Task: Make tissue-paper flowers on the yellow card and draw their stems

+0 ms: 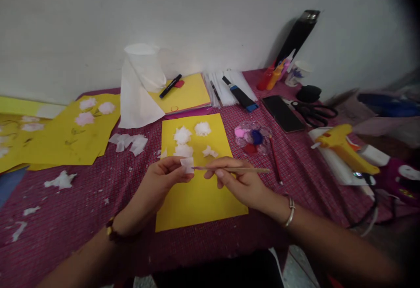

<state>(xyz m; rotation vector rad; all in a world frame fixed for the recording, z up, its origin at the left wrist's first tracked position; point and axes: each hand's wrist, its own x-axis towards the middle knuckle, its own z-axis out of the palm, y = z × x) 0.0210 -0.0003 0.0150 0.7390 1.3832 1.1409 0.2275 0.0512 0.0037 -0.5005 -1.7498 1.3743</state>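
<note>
Between the thumb and fingers of my left hand [170, 172] is a small square of white tissue paper [187, 165]. My right hand [238, 180] grips a thin wooden stick [252, 170], its narrow end touching the tissue's right edge; whether that end has bristles I cannot tell. Both hands are above a yellow sheet of paper [203, 202]. Fluffy white tissue clumps [182, 135] sit on the sheet's upper half, beside a smaller white tissue scrap [210, 151].
Tissue squares [129, 142] lie left of the sheet, beneath a tissue roll [142, 73]. Rightward are a paint palette [253, 138], a red-handled brush [276, 161], a phone [282, 113], scissors [311, 110] and a yellow glue gun [348, 148]. Yellow sheets with pink flowers [75, 137] lie left.
</note>
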